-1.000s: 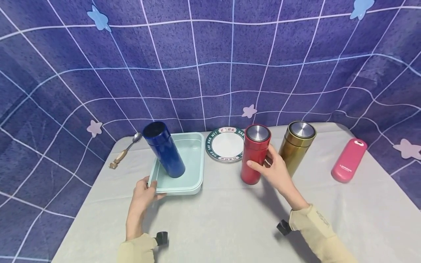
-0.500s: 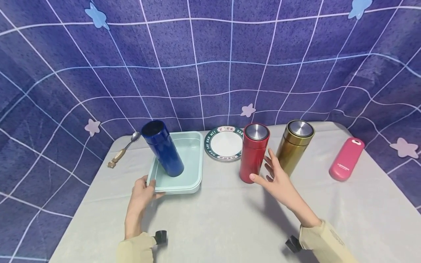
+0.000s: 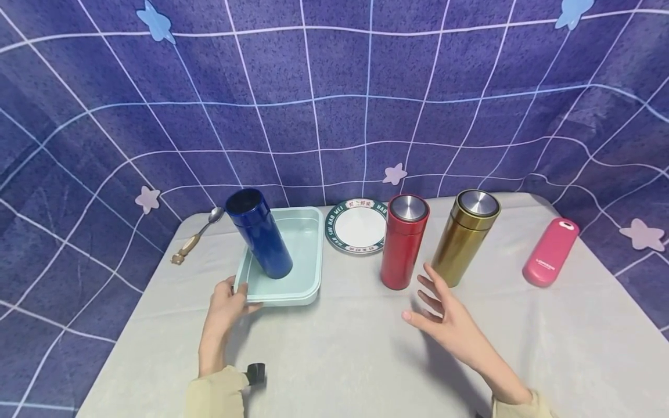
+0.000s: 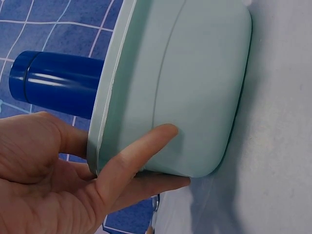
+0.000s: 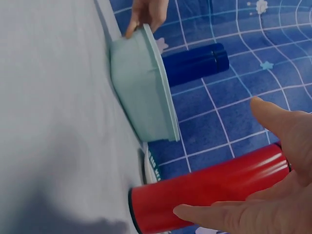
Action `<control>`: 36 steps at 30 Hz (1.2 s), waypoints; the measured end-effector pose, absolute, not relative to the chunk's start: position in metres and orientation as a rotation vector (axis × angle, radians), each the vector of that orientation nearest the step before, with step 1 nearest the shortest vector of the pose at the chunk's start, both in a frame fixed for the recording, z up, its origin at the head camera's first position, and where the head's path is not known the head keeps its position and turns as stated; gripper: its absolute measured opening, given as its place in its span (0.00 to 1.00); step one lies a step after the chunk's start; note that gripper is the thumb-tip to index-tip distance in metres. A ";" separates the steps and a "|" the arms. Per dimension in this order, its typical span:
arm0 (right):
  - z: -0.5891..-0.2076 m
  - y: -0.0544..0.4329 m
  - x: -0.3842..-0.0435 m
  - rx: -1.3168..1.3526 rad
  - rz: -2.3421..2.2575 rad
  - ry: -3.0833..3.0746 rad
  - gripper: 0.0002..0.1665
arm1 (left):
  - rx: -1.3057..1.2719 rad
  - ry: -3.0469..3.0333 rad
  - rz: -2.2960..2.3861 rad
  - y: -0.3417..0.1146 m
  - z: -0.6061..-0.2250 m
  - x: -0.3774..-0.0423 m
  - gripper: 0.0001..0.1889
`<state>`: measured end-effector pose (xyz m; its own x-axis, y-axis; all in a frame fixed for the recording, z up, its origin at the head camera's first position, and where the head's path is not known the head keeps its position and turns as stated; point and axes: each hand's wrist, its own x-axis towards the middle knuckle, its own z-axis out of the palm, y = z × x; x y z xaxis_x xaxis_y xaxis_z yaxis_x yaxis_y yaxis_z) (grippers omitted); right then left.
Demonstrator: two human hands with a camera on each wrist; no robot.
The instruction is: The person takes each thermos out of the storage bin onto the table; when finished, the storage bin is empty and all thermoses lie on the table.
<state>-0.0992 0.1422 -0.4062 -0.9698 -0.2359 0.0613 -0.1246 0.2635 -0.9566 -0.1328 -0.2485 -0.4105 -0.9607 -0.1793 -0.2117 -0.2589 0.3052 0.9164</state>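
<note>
At the near left corner of a pale mint plastic basin (image 3: 305, 249), my left hand (image 3: 223, 307) grips the rim, thumb over the edge and fingers against the outer wall, as the left wrist view shows. Inside the basin a dark blue thermos flask (image 3: 263, 241) stands upright. My right hand (image 3: 452, 325) hovers with spread fingers and holds nothing, just in front of a red thermos flask (image 3: 402, 249) and a gold thermos flask (image 3: 465, 241). Both flasks stand upright on the table, steel-topped and side by side with a gap between them.
Behind the red flask lies a white plate (image 3: 358, 227) with a green patterned rim, partly hidden by it. A spoon (image 3: 195, 238) with a wooden-looking handle lies left of the basin. A pink oblong case (image 3: 551, 252) lies at the right. A blue gridded cloth (image 3: 334, 116) hangs behind the table.
My right hand has let go of the red flask and drawn back towards me and slightly right. The red flask stays standing where it was. My left hand keeps its grip on the basin.
</note>
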 end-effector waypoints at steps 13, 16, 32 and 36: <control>-0.403 0.116 -0.089 -0.508 -1.786 2.252 0.51 | -0.402 2.485 1.765 -0.249 -0.411 -0.135 0.25; -0.403 0.106 -0.093 -0.528 -1.799 2.230 0.50 | -0.390 2.505 1.760 -0.249 -0.412 -0.135 0.24; -0.399 0.051 -0.139 -0.611 -1.932 2.196 0.52 | -0.398 2.517 1.756 -0.251 -0.413 -0.132 0.24; -0.396 0.036 -0.151 -0.608 -1.979 2.182 0.54 | -0.406 2.525 1.747 -0.250 -0.413 -0.133 0.24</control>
